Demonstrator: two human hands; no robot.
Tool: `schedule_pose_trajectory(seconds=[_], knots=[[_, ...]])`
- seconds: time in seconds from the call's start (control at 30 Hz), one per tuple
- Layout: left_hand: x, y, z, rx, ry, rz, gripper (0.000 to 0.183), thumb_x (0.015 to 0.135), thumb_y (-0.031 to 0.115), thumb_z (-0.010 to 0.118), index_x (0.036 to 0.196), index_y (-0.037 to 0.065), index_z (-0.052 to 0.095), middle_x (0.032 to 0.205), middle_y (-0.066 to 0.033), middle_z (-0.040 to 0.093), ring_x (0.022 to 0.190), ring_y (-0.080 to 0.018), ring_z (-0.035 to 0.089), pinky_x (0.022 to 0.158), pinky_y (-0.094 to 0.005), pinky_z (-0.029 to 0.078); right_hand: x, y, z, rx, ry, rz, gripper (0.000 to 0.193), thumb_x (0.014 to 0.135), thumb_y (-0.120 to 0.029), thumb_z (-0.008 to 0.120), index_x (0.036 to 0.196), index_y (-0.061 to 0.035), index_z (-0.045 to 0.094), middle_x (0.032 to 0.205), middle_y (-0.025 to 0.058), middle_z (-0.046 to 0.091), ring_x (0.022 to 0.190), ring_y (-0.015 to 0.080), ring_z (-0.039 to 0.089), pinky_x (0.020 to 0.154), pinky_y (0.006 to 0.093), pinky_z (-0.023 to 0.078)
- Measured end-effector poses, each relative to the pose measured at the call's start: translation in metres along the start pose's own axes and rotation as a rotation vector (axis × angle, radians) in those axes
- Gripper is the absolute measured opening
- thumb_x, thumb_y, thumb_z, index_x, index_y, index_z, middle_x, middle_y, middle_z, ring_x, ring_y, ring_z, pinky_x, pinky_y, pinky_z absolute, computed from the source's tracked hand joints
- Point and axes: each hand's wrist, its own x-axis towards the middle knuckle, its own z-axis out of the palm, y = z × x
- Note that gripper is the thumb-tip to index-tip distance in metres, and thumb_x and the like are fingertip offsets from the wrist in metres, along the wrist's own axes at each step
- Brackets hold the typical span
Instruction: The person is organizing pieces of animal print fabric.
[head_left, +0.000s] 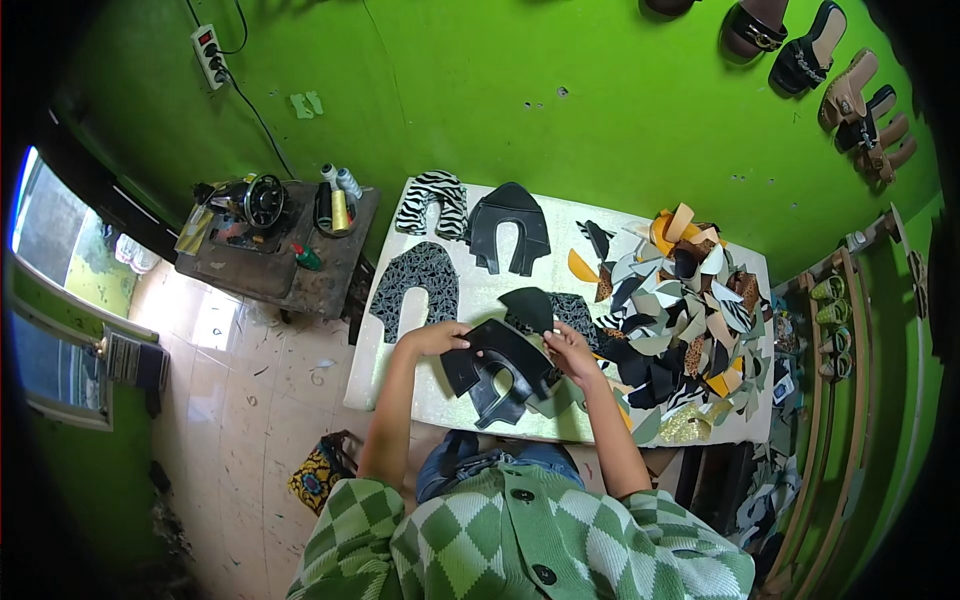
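Over the near edge of the table, my left hand (440, 338) grips the left side of a glossy black U-shaped leather shoe upper (492, 348). My right hand (573, 355) pinches a smaller dark curved piece (524, 308) at its right corner, just above the upper. Beneath it lies a dark patterned piece (572, 312), partly hidden by the hand. Left of my hands rests a black-and-grey patterned U-shaped piece (415, 275). Farther back are a zebra-print upper (430, 200) and another black U-shaped upper (507, 205).
A large heap of scraps (690, 330) covers the right side of the white table (400, 385). To the left stands a sewing machine (262, 203) on a wooden stand with thread cones (347, 183). Sandals (808, 50) hang on the green wall; a rack (850, 400) stands right.
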Motion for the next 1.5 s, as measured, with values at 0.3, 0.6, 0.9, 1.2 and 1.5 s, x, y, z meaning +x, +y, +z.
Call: schedule_pose_trajectory(seconds=[0.3,0.6,0.9,1.2,1.5], knots=[[0.053,-0.027,0.024,0.554,-0.066,0.140,0.026,0.079,0.004,0.059,0.104,0.002,0.061,0.097,-0.0115,0.065,0.086,-0.0216,0.061,0.078,-0.0303,0.046,-0.019,0.015,0.009,0.108,0.199,-0.200,0.020,0.085,-0.013,0.061,0.103,-0.0067,0.053,0.079,-0.0012,0.059,0.064,0.0070,0.052,0.060,0.0204,0.044],[0.069,-0.049,0.030,-0.102,0.280,0.272,0.034,0.096,0.024,0.038,0.102,-0.001,0.060,0.086,-0.0117,0.065,0.083,-0.0190,0.062,0.076,-0.0323,0.048,-0.034,0.088,-0.018,-0.284,0.482,-0.257,0.024,0.078,-0.004,0.067,0.099,0.0014,0.055,0.075,0.0031,0.063,0.064,0.0062,0.056,0.059,0.0189,0.044],[0.060,-0.055,0.028,0.053,0.340,0.150,0.028,0.086,0.028,0.058,0.090,0.001,0.063,0.078,-0.0048,0.064,0.072,-0.0091,0.056,0.067,-0.0248,0.044,0.003,0.107,-0.019,-0.551,0.555,-0.302,0.022,0.071,-0.004,0.072,0.087,0.0006,0.059,0.061,-0.0041,0.052,0.054,0.0029,0.043,0.049,0.0191,0.035],[0.063,-0.062,0.028,0.317,0.561,0.158,0.018,0.075,0.017,0.068,0.082,0.001,0.063,0.070,-0.0121,0.064,0.064,-0.0194,0.062,0.059,-0.0287,0.047,0.008,0.110,-0.014,-0.680,0.550,-0.266,0.020,0.069,-0.006,0.075,0.084,0.0007,0.063,0.063,-0.0030,0.056,0.057,0.0032,0.046,0.055,0.0188,0.039],[0.069,-0.079,0.027,0.202,0.554,0.123,0.016,0.068,0.007,0.073,0.079,0.001,0.063,0.072,-0.0129,0.065,0.067,-0.0197,0.064,0.062,-0.0292,0.049,0.010,0.116,-0.020,-0.763,0.714,-0.239,0.020,0.066,-0.012,0.078,0.077,-0.0010,0.065,0.065,0.0006,0.061,0.058,0.0063,0.053,0.056,0.0214,0.045]])
